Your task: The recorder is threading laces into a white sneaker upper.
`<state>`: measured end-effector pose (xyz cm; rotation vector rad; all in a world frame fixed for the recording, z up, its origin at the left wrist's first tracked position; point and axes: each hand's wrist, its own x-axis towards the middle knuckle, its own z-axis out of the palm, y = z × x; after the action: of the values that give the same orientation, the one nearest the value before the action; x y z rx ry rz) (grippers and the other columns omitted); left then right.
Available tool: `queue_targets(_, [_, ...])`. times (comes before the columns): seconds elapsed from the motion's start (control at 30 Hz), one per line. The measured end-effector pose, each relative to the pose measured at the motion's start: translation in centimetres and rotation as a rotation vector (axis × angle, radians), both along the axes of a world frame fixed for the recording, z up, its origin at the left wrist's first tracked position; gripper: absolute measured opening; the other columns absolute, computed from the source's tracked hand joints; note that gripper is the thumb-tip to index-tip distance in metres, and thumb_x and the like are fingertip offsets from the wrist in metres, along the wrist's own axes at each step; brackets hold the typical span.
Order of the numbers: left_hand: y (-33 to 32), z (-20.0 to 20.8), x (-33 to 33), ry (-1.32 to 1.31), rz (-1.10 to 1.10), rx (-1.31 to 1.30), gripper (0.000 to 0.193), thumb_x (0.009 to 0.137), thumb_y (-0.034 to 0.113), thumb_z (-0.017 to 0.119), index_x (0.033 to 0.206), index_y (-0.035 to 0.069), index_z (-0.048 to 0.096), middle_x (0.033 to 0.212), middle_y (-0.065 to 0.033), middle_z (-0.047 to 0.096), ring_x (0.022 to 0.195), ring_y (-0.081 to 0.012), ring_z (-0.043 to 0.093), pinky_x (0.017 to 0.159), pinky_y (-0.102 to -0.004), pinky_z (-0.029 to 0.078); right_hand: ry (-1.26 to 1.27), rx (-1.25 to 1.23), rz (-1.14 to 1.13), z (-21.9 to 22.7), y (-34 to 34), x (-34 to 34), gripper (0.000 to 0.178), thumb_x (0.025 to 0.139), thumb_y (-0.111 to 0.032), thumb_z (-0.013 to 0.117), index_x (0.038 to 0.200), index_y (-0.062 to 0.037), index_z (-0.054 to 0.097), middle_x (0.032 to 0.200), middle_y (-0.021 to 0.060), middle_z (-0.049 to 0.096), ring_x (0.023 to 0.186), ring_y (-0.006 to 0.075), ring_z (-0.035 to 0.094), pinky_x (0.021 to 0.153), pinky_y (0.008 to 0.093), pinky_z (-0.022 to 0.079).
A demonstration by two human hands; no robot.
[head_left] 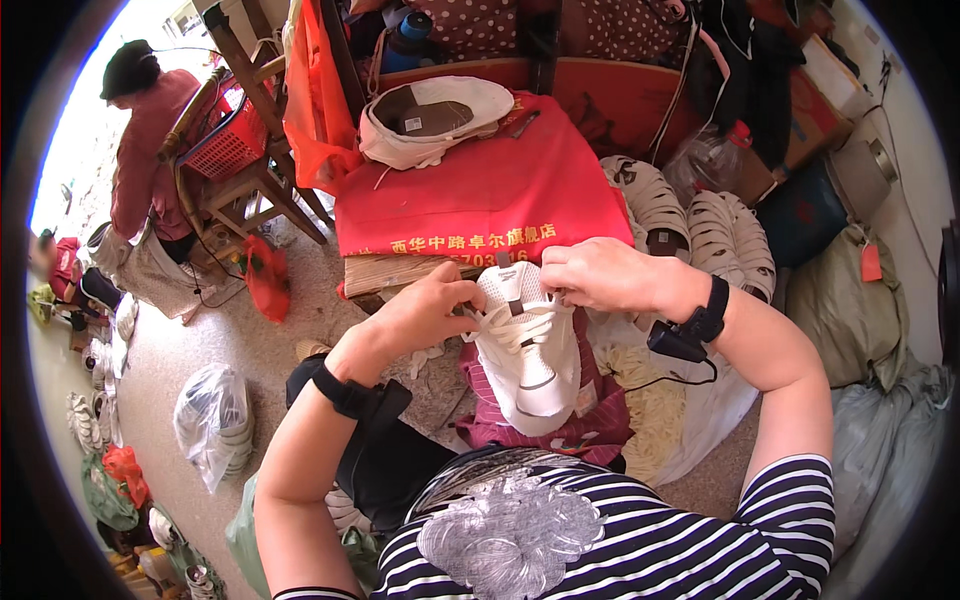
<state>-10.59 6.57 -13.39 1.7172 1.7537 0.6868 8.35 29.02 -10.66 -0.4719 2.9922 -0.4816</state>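
Observation:
A white lace-up sneaker (538,385) rests over my lap on a maroon cloth (605,432), its toe pointing toward me. White laces (525,330) cross its upper part, below a perforated tongue with a dark grey strip. My left hand (440,303) is closed in a pinch on the lace at the left eyelet edge. On the opposite edge, near the collar, my right hand (600,277) pinches the lace with thumb and forefinger. The fingers partly cover both lace ends. Beyond my hands, another white sneaker (435,115) lies on a red cloth (440,205).
A small dark tool (524,124) lies beside the far sneaker. Cream-coloured laces (650,400) hang in a bundle at my right, near stacked white shoes (725,240). Bagged shoes (215,420) stand on the floor at left. Another person (155,150) sits beyond a wooden chair (255,200).

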Motion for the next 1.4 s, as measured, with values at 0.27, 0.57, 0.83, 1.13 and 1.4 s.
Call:
queue_targets(0.27, [0.3,-2.9,0.4,-0.124,0.156,-0.026,0.023,0.087,0.025,0.069,0.095,0.004,0.074,0.094,-0.0102,0.051,0.088,-0.0214,0.053,0.08,-0.031,0.044,-0.183,-0.129,-0.106,0.5,0.1,-0.8,0.019,0.084,-0.025,0.066,0.085,-0.0054,0.065,0.09,0.0091,0.056,0.082,0.0287,0.062,0.071,0.0419,0.049])
queue_targets(0.57, [1.0,-2.5,0.7,-0.166,0.205,-0.183,0.022,0.086,0.024,0.069,0.089,0.003,0.073,0.094,-0.0073,0.055,0.091,-0.0172,0.055,0.079,-0.0286,0.045,-0.625,-0.352,-0.322,-2.0,1.0,-2.9,0.027,0.082,-0.03,0.07,0.087,-0.0027,0.071,0.09,0.0098,0.057,0.083,0.0222,0.059,0.073,0.0331,0.047])
queue_targets(0.83, [0.4,-4.2,4.8,-0.793,0.678,-0.044,0.022,0.091,0.02,0.069,0.092,-0.002,0.07,0.091,0.0004,0.061,0.085,-0.0086,0.055,0.077,-0.0232,0.043,-0.438,-1.018,-0.859,-3.6,-1.9,-0.8,0.019,0.092,-0.021,0.069,0.085,-0.0027,0.069,0.085,-0.0011,0.059,0.077,0.0069,0.055,0.065,0.0226,0.044])
queue_targets(1.13, [1.4,4.5,3.7,-0.775,0.5,0.651,0.015,0.093,0.014,0.068,0.098,0.0,0.071,0.089,0.0023,0.045,0.085,-0.0079,0.045,0.077,-0.0222,0.039,-0.058,-1.346,-0.26,5.2,-5.3,-2.5,0.016,0.097,-0.02,0.063,0.099,-0.0042,0.064,0.088,-0.0032,0.061,0.078,0.0039,0.055,0.071,0.0198,0.046])
queue_targets(1.4, [1.9,1.2,3.2,-1.032,0.477,0.15,0.02,0.097,0.016,0.062,0.114,0.007,0.066,0.086,0.0063,0.06,0.077,-0.0037,0.053,0.071,-0.02,0.043,-0.243,-1.399,-0.292,2.8,-6.6,-2.3,0.021,0.1,-0.025,0.057,0.094,-0.005,0.063,0.085,0.0002,0.066,0.071,0.0038,0.06,0.063,0.0183,0.048])
